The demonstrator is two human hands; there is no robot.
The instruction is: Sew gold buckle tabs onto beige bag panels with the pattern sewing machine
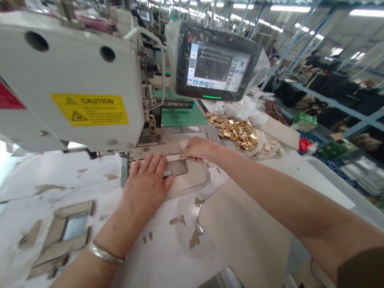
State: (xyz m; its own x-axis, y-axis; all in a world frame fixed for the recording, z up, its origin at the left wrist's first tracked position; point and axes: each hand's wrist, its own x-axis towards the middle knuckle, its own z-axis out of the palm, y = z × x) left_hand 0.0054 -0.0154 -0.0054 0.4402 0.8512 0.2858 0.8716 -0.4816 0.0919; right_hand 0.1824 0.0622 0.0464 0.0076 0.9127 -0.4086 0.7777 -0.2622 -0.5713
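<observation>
My left hand (146, 183) lies flat, fingers stretched out, on a beige workpiece held in a clear template (196, 177) under the white sewing machine (63, 80). My right hand (196, 149) is curled, its fingers pinching the far edge of the beige piece near the machine's clamp (157, 148). A silver bracelet (104, 253) circles my left wrist. The needle area sits just beyond both hands.
A touch-screen panel (217, 67) wrapped in plastic stands behind the hands. A pile of gold metal fittings (238, 133) lies in a bag to the right. A beige sheet (250, 235) hangs over the table's front edge. A taped frame (65, 231) lies at left. Racks stand at right.
</observation>
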